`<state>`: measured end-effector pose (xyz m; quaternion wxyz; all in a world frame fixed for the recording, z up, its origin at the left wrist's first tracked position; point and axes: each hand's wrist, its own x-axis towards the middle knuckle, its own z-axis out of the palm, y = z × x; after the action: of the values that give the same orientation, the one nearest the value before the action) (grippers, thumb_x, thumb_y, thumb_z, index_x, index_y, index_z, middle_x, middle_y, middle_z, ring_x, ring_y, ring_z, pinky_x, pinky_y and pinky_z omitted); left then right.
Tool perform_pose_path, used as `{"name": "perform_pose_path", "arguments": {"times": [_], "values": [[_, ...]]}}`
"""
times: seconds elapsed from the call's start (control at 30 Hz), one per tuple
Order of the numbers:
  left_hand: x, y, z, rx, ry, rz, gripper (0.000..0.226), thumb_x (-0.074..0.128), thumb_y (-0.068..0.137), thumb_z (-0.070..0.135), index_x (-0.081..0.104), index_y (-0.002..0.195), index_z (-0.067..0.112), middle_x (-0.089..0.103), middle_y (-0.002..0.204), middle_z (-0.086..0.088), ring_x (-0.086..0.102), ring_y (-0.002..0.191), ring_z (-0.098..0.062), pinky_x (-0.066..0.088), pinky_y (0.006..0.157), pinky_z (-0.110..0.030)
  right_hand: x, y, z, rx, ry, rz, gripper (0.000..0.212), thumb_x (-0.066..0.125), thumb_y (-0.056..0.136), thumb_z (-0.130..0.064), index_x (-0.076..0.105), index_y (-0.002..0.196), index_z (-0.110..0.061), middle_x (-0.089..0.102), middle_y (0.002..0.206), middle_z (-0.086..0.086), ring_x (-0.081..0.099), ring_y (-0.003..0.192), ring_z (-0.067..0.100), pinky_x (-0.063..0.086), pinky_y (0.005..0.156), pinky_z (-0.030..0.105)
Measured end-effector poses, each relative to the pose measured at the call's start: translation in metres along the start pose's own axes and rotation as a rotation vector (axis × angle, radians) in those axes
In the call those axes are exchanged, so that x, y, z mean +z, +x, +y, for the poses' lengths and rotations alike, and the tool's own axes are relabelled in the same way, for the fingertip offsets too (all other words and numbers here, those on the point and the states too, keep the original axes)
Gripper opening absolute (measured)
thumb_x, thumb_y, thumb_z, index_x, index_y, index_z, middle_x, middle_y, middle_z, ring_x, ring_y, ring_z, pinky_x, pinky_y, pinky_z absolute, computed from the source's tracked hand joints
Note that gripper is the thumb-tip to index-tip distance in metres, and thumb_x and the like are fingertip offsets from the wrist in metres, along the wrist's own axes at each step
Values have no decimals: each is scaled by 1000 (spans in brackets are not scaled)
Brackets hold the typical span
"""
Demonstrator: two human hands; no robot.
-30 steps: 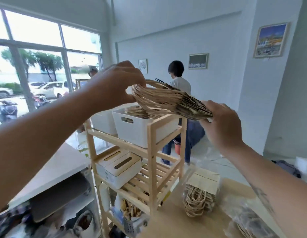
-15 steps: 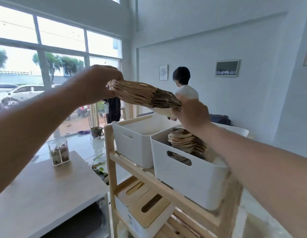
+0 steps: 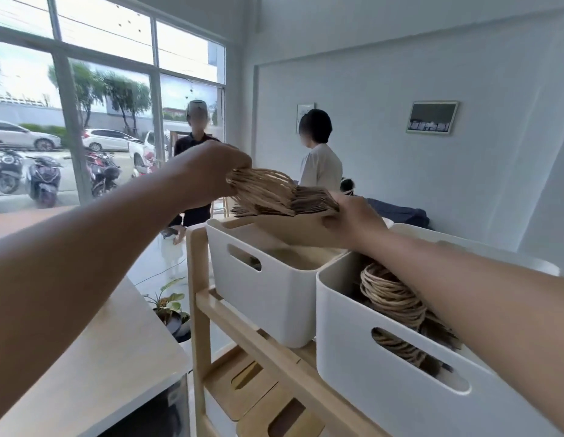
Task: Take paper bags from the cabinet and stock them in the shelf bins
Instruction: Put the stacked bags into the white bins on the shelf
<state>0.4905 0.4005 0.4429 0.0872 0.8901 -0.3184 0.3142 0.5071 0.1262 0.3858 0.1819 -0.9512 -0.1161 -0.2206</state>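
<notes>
Both hands hold one flat stack of brown paper bags with twisted paper handles, just above the left white bin on the top level of a wooden shelf. My left hand grips the handle end. My right hand grips the folded body end, whose lower part dips into the bin mouth. The right white bin beside it holds another bundle of paper bags, handles up, partly hidden under my right forearm.
A light wooden counter lies at lower left beside the shelf. Lidded white boxes sit on the shelf level below. Two people stand beyond the shelf near the big window. A potted plant stands on the floor.
The view has moved closer to the shelf and turned left. The bag stack has come down from above the bins to the mouth of the left bin, both hands still on it.
</notes>
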Motion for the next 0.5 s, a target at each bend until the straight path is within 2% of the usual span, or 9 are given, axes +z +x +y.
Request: {"name": "perform_pose_path", "arguments": {"times": [0.07, 0.13, 0.17, 0.2, 0.27, 0.33, 0.4, 0.43, 0.5], "values": [[13, 1, -3, -68, 13, -55, 15, 79, 77, 5, 69, 88, 9, 69, 83, -6, 66, 78, -27, 54, 74, -39, 8, 7, 6, -45, -4, -156, 34, 54, 88, -23, 54, 120, -33, 64, 109, -3, 59, 103, 23, 43, 80, 25], [23, 4, 1, -125, 8, -128, 16, 79, 79, 10, 68, 91, 9, 67, 82, -4, 65, 79, -26, 53, 72, -34, 8, 16, 12, -123, -27, -296, 32, 58, 88, -16, 55, 119, -26, 60, 111, -7, 55, 106, 15, 37, 80, 9], [26, 6, 5, -154, 29, -196, 17, 79, 80, 12, 66, 92, 11, 64, 82, -2, 63, 79, -25, 51, 71, -33, 8, 20, 14, -128, -91, -369, 29, 61, 86, -22, 57, 115, -25, 61, 110, -5, 58, 107, 16, 40, 86, 12], [29, 9, 11, -179, 71, -280, 18, 77, 82, 14, 64, 94, 14, 61, 82, 1, 61, 81, -23, 50, 72, -33, 10, 24, 14, -112, -193, -456, 21, 63, 86, -30, 59, 107, -26, 63, 107, -1, 61, 106, 20, 45, 88, 21], [34, 14, 22, -220, 151, -454, 16, 72, 84, 14, 63, 97, 16, 58, 81, 4, 60, 84, -21, 49, 77, -30, 13, 28, 9, -28, -413, -692, 15, 63, 90, -29, 63, 102, -21, 63, 101, 3, 61, 97, 20, 45, 81, 27], [44, 17, 28, -278, 161, -589, 19, 70, 85, 11, 65, 104, 12, 63, 90, -1, 63, 90, -22, 52, 87, -30, 15, 32, 0, 63, -547, -859, 30, 65, 90, -31, 66, 113, -11, 65, 108, 6, 59, 98, 21, 48, 85, 31], [52, 17, 30, -324, 161, -662, 22, 69, 87, 13, 67, 108, 10, 64, 95, -4, 62, 91, -20, 52, 92, -31, 11, 38, -9, 113, -622, -962, 50, 71, 78, -39, 65, 116, -7, 66, 112, 9, 61, 107, 25, 52, 91, 44], [52, 17, 30, -328, 176, -674, 23, 70, 87, 19, 67, 109, 12, 63, 94, -2, 60, 90, -19, 51, 90, -31, 10, 44, -11, 101, -658, -1000, 63, 73, 69, -47, 65, 117, -7, 66, 116, 10, 61, 111, 27, 50, 95, 47], [48, 17, 29, -341, 188, -692, 31, 70, 86, 35, 66, 111, 18, 64, 97, 0, 60, 94, -20, 50, 91, -34, 9, 47, -15, 104, -757, -1032, 79, 72, 58, -61, 64, 121, -13, 64, 124, 7, 59, 117, 25, 44, 105, 44]]}}
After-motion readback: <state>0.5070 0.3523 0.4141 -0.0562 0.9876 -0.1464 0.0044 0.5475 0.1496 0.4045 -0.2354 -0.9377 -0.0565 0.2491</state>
